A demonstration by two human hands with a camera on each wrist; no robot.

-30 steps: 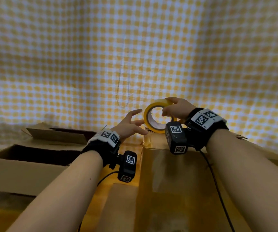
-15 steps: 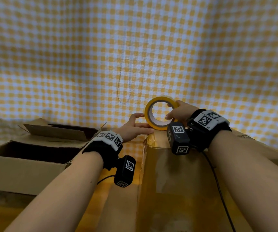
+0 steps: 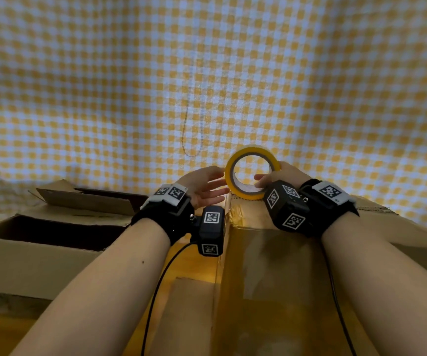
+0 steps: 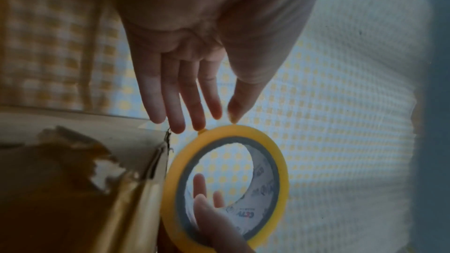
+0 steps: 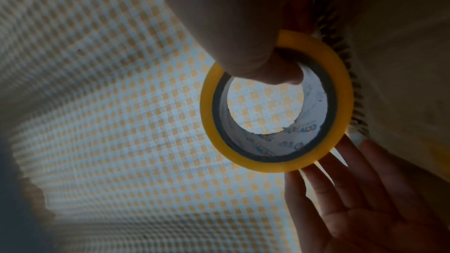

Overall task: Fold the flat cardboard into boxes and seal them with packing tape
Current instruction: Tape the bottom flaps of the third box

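Note:
A yellow packing tape roll stands on edge at the far end of a closed cardboard box whose top is covered with glossy tape. My right hand grips the roll from the right, with its thumb inside the core. My left hand is flat, its straight fingertips touching the roll's left rim. In the right wrist view the roll lies against the box's corrugated edge.
An open cardboard box sits to the left with its flaps up. A yellow and white checked cloth covers the table and rises behind it. Cables run from both wrist cameras along my forearms.
The left hand's spread fingers have closed together and straightened against the roll's left rim. The right hand has kept hold of the roll at the box's far end.

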